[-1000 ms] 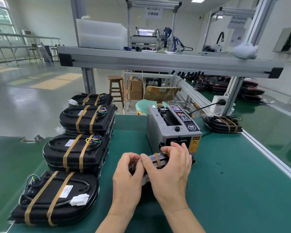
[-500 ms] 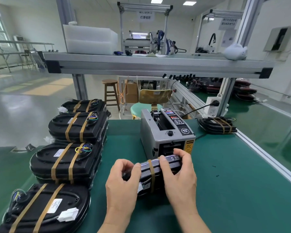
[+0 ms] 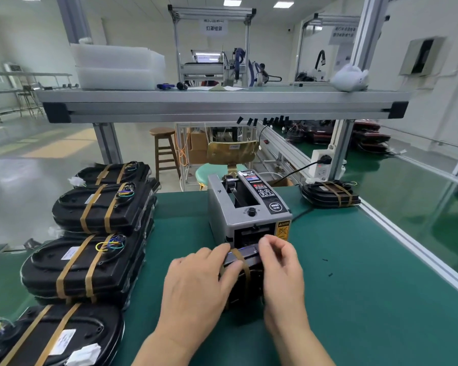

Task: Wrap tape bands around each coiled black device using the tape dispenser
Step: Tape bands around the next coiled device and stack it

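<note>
A black device bundle (image 3: 245, 280) stands on edge on the green mat, just in front of the grey tape dispenser (image 3: 245, 212). One brown tape band (image 3: 242, 262) runs over its top edge. My left hand (image 3: 196, 283) grips the bundle's left side, thumb pressing on the band. My right hand (image 3: 283, 270) holds the right side, its fingers curled over the top by the dispenser's outlet. Much of the bundle is hidden behind both hands.
Several banded black device stacks (image 3: 90, 265) line the left of the mat. Another banded stack (image 3: 328, 194) lies at the back right near a power strip (image 3: 321, 163). An aluminium shelf (image 3: 222, 107) spans overhead. The table's right rail (image 3: 413, 249) runs diagonally.
The bundle has turned and moved closer to the dispenser's outlet. My left thumb has come onto the tape band, and my right fingers have lifted over the top edge.
</note>
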Motion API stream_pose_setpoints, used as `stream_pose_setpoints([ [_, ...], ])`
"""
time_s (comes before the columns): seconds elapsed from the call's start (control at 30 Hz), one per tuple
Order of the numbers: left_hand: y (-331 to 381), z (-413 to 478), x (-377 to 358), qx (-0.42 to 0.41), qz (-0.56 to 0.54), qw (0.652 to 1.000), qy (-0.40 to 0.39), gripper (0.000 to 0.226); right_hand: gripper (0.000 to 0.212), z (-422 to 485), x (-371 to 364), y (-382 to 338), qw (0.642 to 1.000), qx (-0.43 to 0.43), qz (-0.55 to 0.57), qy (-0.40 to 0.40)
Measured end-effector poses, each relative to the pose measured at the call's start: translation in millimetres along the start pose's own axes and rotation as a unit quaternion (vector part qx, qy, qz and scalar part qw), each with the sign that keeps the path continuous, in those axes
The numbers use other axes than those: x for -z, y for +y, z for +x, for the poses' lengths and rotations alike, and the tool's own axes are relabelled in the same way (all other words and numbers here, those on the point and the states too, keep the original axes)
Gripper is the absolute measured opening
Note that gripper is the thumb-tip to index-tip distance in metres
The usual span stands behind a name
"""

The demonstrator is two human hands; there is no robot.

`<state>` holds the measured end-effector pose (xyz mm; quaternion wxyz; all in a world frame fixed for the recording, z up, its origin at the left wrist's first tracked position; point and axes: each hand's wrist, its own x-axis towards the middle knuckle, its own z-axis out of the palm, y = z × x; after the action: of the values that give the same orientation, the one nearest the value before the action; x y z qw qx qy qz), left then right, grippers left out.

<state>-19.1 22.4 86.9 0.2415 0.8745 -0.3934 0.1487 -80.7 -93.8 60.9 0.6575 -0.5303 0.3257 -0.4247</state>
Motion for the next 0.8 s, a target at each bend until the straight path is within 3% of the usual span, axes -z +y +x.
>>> stream_pose_setpoints([
  [0.13, -6, -2, -5, -0.002, 0.03, 0.999, -0.023, 0.08, 0.017, 23, 18, 0, 0.996, -0.06, 0.055, 0.037],
  [0.47, -12, 0, -3, -0.002, 0.004, 0.998, -0.062, 0.074, 0.006, 41, 8, -1, 0.993, -0.109, 0.047, 0.02],
  [0.8, -12, -2, -2, -0.007, -0.007, 0.998, -0.058, 0.079, 0.01, 47, 0, -8, 0.991, -0.125, -0.032, 0.016],
])
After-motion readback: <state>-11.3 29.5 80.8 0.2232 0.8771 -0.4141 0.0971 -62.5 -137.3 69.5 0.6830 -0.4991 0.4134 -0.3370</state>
